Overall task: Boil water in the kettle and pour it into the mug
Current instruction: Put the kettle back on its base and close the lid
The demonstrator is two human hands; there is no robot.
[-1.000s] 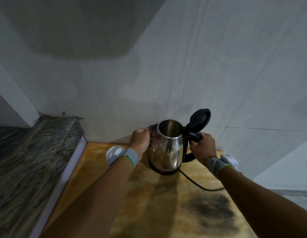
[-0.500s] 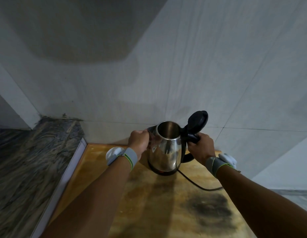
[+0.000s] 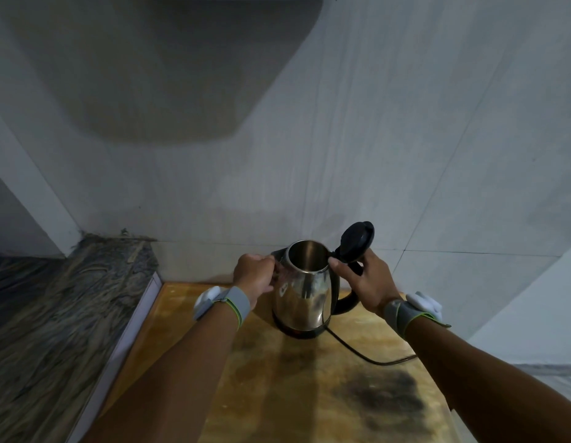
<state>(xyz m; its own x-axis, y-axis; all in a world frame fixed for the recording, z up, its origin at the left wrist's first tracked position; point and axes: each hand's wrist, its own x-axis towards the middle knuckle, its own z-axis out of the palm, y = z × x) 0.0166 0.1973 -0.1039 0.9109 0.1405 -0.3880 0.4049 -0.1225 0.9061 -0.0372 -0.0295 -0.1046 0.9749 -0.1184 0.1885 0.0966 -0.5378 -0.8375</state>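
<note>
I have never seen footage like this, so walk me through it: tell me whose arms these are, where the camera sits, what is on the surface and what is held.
There is no machine here. A person wears a wide-angle camera on the head, looking forward and down, so the arms are their own.

A steel kettle stands on a worn wooden counter, lid flipped open, its cord trailing right. The left hand grips the kettle's spout side. The right hand holds its black handle near the lid hinge. Both wrists carry grey bands. No mug is in view.

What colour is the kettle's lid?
Black; the lid stands flipped open above the shiny steel kettle, clearest in the head view.
</note>
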